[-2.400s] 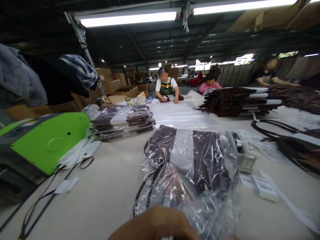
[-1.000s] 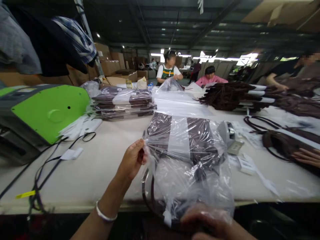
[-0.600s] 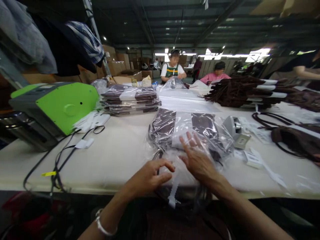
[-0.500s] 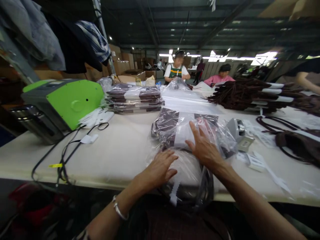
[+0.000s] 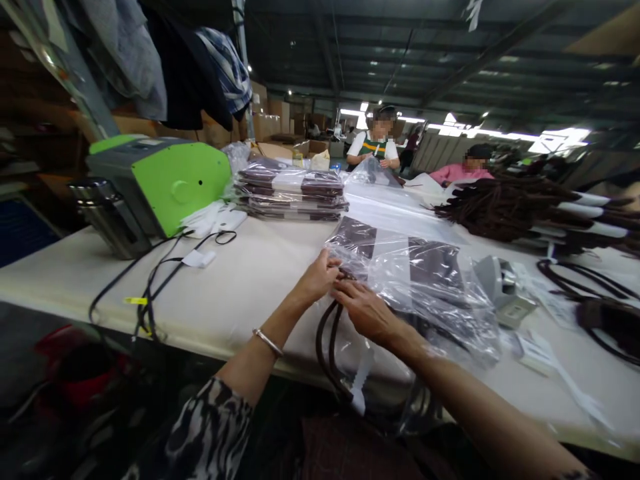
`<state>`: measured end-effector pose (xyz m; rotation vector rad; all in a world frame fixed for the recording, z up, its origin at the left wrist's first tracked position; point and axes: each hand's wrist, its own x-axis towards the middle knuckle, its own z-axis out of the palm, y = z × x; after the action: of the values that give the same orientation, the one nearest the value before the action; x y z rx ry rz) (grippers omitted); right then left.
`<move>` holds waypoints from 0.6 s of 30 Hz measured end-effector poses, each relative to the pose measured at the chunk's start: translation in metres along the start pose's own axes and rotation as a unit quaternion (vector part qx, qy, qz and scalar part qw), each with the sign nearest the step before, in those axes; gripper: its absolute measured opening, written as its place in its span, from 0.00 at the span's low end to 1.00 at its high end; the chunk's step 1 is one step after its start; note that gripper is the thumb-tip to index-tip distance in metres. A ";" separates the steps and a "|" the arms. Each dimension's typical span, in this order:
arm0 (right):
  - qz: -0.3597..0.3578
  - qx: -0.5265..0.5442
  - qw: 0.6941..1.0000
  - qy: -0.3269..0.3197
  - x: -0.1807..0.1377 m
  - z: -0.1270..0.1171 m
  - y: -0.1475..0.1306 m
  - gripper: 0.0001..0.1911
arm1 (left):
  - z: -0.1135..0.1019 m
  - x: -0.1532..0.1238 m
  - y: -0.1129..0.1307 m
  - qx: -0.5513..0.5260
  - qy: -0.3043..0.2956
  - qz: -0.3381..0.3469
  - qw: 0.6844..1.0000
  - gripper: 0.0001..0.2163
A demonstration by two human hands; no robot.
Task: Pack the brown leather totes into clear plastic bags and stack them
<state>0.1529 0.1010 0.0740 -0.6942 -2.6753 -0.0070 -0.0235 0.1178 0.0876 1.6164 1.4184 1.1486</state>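
A folded dark brown item with a white paper band lies in a clear plastic bag (image 5: 435, 263) in front of me. My left hand (image 5: 319, 275) is closed, pinching the near left corner of that plastic. Right beside it, my right hand (image 5: 367, 312) has its fingers curled onto the same edge; its fingertips are partly hidden. Dark brown strap loops (image 5: 321, 343) hang below my hands, by another plastic-wrapped piece with a white tag (image 5: 359, 393) at the table's front edge.
Left of my hands stand a stack of bagged brown items (image 5: 295, 193), a green and grey machine (image 5: 185, 180) and a steel flask (image 5: 107, 217). A tape dispenser (image 5: 507, 293) and a brown strap pile (image 5: 520, 203) are to the right. Two people (image 5: 373, 147) work across the table.
Both hands have moved from the top of the bagged item to its near left corner and closed there. The bag lies flatter, and strap loops now show. The view has turned slightly left.
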 end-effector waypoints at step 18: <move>0.308 0.441 0.829 0.153 0.022 -0.030 0.100 0.15 | -0.002 0.006 -0.003 0.114 0.012 0.139 0.984 0.21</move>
<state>0.1932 0.1963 0.1008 -1.0430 -1.7238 1.1007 -0.0264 0.1243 0.0868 2.0197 1.4108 1.1965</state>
